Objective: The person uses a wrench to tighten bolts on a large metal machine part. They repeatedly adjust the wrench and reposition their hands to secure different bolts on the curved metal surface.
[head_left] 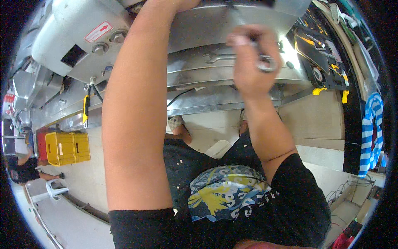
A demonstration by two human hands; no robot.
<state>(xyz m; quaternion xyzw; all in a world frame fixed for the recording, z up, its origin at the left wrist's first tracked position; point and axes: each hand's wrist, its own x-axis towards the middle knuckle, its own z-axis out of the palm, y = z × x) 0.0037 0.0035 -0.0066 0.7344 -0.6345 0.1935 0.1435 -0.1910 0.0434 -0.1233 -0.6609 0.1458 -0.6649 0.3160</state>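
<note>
My right hand (256, 58) is closed round a metal wrench (266, 64), whose ring end sticks out near the palm. The wrench's shaft runs up and away, blurred toward the top. Behind that hand, a second wrench (215, 57) lies on the metal bench (186, 68) with its open jaw to the left. My left arm reaches far forward past a pale metal machine housing (66, 25). Only part of my left hand (186, 3) shows at the upper edge; its fingers are hidden, so its hold cannot be made out.
Bolts (100, 48) stand out from the housing. A yellow-handled tool (86, 111) sits at the bench's left edge. On the right lies an open black tool case (319, 54), with a blue-striped cloth (370, 137) nearby. Yellow crates (66, 148) and another person (25, 168) are far left.
</note>
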